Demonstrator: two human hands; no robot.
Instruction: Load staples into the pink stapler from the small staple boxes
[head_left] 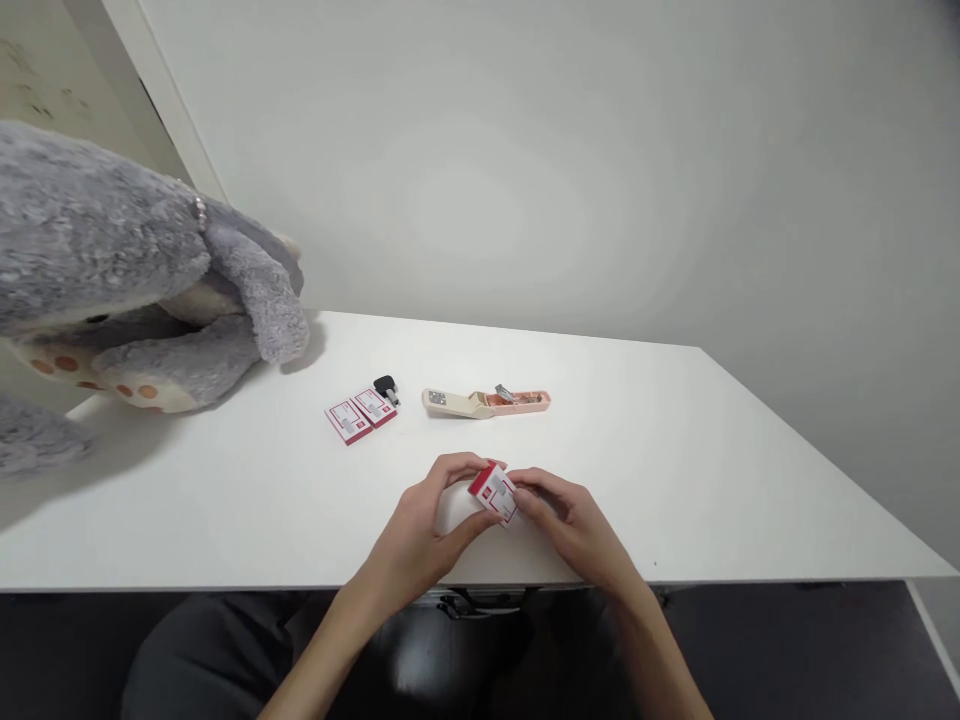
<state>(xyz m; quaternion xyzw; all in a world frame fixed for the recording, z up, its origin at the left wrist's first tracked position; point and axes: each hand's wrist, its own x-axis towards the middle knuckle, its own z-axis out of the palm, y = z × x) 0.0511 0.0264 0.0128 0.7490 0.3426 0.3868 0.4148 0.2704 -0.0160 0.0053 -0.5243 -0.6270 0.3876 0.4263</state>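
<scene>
our left hand and right hand grip a red-and-white box between their fingers, at the white table's near middle. its print, like that on two similar boxes farther left, we cannot read. a pale wall stands at the far side.

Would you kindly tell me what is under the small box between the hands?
Below the red-and-white box, white desk shows around the left hand and right hand. The box's underside and the patch beneath are covered.
</scene>
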